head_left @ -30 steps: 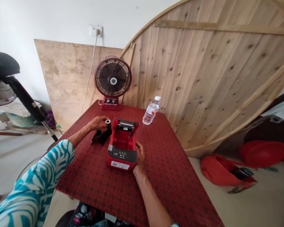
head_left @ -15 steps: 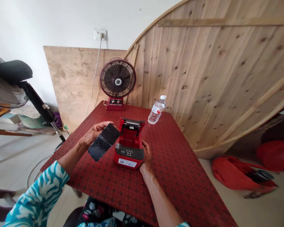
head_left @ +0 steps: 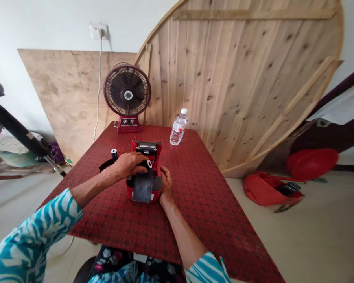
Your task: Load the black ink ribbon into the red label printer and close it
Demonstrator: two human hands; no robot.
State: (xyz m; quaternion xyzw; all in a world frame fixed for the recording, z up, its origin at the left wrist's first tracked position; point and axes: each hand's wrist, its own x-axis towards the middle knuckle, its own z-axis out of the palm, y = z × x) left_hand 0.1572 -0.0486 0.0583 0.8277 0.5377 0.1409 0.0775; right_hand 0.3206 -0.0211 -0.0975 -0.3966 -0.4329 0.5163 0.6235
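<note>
A small red and black label printer (head_left: 158, 193) stands on the table with its lid tipped up at the back. My left hand (head_left: 131, 164) reaches over it, fingers closed around a black roll (head_left: 149, 163) with a white core, at the printer's open bay. From the roll a dark strip (head_left: 143, 186) hangs down over the printer's front, hiding most of its panel. My right hand (head_left: 166, 184) grips the right side of the printer. Beyond my left wrist a small dark roll (head_left: 114, 153) stands on the table, with a black strip (head_left: 106, 165) beside it.
A clear water bottle (head_left: 178, 127) stands toward the back of the red patterned table (head_left: 206, 204). A maroon fan (head_left: 128, 95) is at the back left. A round wooden panel (head_left: 224, 86) leans on the wall. A red bag (head_left: 262, 188) lies on the floor at right.
My left hand has moved right, from beside the printer to over its bay; the dark strip now drapes over the front. My right hand stays on the printer. The view has shifted right.
</note>
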